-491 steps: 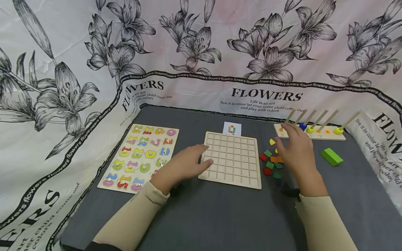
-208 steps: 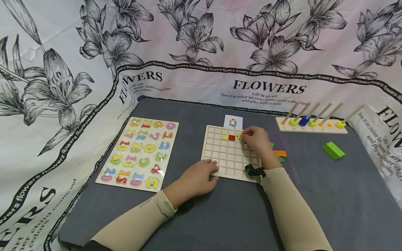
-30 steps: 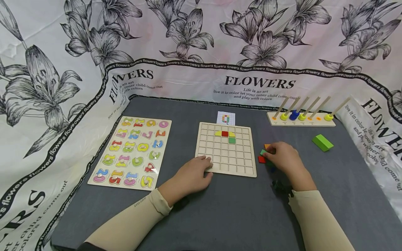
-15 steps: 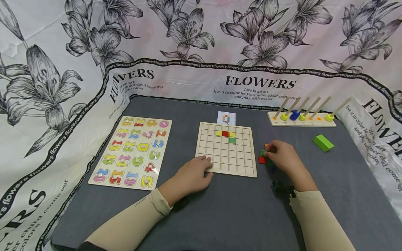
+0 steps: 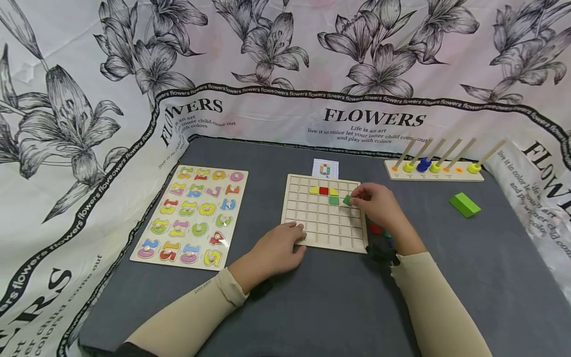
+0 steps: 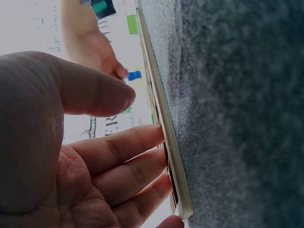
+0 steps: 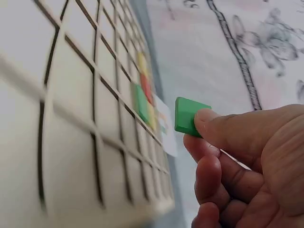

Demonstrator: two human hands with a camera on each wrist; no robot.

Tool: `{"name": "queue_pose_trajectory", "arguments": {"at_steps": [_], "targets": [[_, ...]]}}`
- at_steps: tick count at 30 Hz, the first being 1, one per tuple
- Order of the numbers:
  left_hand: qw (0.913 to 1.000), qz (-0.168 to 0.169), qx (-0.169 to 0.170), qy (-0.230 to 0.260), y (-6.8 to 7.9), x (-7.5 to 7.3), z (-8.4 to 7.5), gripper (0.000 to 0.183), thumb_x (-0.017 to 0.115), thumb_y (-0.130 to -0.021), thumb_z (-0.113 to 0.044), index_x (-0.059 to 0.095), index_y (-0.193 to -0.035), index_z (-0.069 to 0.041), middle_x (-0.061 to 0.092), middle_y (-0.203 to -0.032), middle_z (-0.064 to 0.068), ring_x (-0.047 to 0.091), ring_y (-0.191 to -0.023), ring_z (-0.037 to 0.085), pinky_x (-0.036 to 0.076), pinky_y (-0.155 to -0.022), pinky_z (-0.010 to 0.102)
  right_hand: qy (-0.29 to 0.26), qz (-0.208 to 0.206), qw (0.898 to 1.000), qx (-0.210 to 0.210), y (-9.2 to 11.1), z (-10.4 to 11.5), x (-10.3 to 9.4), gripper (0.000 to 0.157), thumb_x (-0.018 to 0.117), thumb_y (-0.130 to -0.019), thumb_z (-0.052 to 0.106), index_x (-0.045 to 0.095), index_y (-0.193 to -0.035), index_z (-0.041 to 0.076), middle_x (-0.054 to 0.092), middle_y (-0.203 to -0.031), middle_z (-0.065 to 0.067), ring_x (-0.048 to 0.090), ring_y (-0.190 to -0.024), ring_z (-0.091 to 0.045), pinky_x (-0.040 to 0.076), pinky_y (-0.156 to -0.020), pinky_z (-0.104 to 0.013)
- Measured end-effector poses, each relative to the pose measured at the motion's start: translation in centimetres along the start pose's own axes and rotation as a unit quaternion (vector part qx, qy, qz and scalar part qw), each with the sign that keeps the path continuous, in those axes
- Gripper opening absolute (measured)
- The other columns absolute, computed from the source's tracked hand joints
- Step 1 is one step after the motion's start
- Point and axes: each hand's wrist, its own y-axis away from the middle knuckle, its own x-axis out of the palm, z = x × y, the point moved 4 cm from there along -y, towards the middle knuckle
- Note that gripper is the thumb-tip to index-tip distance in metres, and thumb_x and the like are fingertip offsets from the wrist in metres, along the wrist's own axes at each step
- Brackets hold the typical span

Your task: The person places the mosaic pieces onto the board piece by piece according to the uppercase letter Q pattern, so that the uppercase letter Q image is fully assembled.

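Green tile [image 7: 186, 115] is found at the middle right of the head view, over the upper right part of the grid board [image 5: 314, 218]; it is tilted and, in the right wrist view, is seen apart from the board's surface. It is pinched by the right hand [image 5: 379, 203], the thumb being laid on one flat face and the fingers curled behind. Nothing is gripped by the left hand [image 5: 274, 250]; its fingers are loosely extended, the tips rested at the board's lower left edge and the thumb held away.

The tile is judged light and stiff, probably painted wood, and unlikely to be bent or broken in ordinary handling. Its smooth faces may prove slightly slippery, so a twist between the fingertips is considered possible. Hold is best taken near one edge, across the two flat faces, with the opposite edge and its corners left bare.

A second green tile [image 5: 333, 200] is noted just to its left, below a row in which a red tile [image 5: 323, 191] is flanked by yellow pieces [image 5: 314, 190]. Loose pieces [image 5: 376, 229], partly hidden, are noted beside the board's right edge.
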Motion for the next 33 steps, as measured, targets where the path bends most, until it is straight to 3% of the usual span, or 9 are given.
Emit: {"name": "queue_pose_trajectory", "arguments": {"at_steps": [8,33], "targets": [[1.0,0.001,0.002,0.0,-0.1,0.2,0.0,0.039,0.064,-0.107,-0.025,0.072,-0.142,-0.008,0.063,-0.157,0.012,0.052,-0.154,0.032,0.048,-0.126,0.047,-0.01,0.035,0.999,-0.013,-1.9,0.7,3.0,0.013,0.075,-0.105,0.018,0.076,-0.112,0.008,0.074,-0.103,-0.012,0.063,-0.089,-0.026,0.051,-0.074,-0.035],[1.0,-0.001,-0.004,-0.001,-0.1,0.1,0.0,0.039,0.064,-0.106,-0.024,0.073,-0.141,-0.007,0.064,-0.156,0.013,0.054,-0.153,0.032,0.048,-0.126,0.047,0.004,0.056,0.998,-0.013,-1.8,0.2,4.1,0.01,0.075,-0.104,0.018,0.078,-0.108,0.009,0.071,-0.099,-0.01,0.059,-0.086,-0.026,0.049,-0.075,-0.035]]}}
